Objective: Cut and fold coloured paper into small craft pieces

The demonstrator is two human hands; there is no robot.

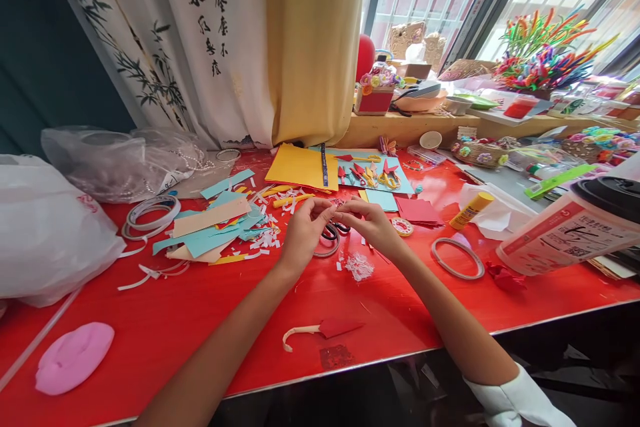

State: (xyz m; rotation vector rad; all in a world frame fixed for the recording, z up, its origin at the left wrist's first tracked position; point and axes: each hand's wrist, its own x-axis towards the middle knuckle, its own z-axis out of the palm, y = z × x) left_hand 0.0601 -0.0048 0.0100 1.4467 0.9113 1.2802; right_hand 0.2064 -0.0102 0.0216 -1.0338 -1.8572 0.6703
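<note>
My left hand [311,223] and my right hand [367,221] meet fingertip to fingertip above the middle of the red table [200,333]. Both are closed in a pinch; whatever lies between the fingers is too small or hidden to name. Partly behind them lie black-handled scissors [330,232] and a roll of tape [327,250]. A tuft of shredded white and pink strands [359,267] rests just below my right hand. Nearer the table's front edge is a red folded paper piece [340,327] with a curved cream stem [300,330].
Paper scraps [215,220] and tape rolls [150,213] lie left, beside a white plastic bag [50,233]. Yellow paper [300,167] and small folded pieces [370,173] are behind. To the right stand a glue stick [471,210], a tape ring [457,258] and a large cup [570,227].
</note>
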